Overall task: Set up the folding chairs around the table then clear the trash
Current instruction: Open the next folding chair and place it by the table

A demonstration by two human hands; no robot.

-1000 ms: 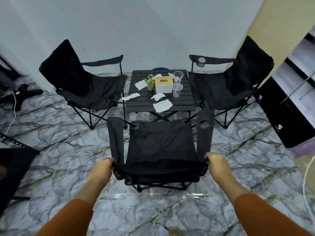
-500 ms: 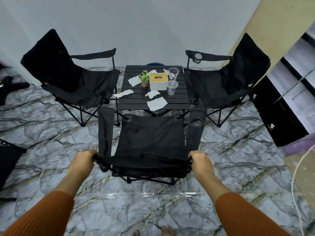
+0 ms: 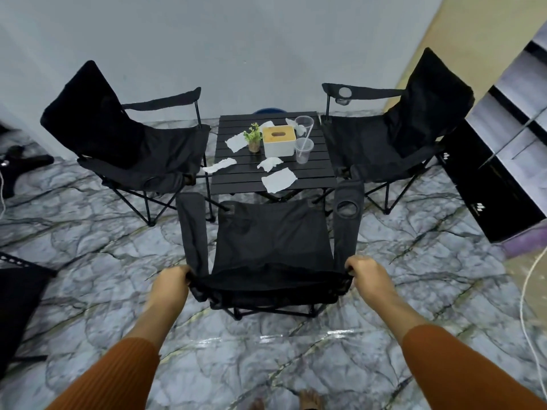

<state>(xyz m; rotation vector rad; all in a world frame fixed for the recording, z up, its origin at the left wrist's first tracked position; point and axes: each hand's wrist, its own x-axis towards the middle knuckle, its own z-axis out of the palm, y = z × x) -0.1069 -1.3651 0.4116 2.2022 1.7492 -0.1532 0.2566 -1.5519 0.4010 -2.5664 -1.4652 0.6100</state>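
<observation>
A black folding chair (image 3: 272, 241) stands unfolded at the near side of the small black slatted table (image 3: 236, 179). My left hand (image 3: 173, 281) grips the left top corner of its backrest and my right hand (image 3: 365, 272) grips the right corner. Two more black folding chairs stand open at the table's left (image 3: 127, 143) and right (image 3: 399, 134). On the table lie several crumpled white tissues (image 3: 279, 180), two clear plastic cups (image 3: 303, 150) with a straw, a white tissue box (image 3: 279, 140) and a tiny potted plant (image 3: 253, 139).
A white wall runs behind the table. Black shelving (image 3: 497, 184) and a white cable (image 3: 529, 294) are at the right. Dark gear lies on the marble floor at the far left (image 3: 20, 164), and a black object (image 3: 17, 303) sits at the near left.
The near chair, held at both backrest corners, has shifted closer to the table's front edge. My view has tilted and drifted a little.
</observation>
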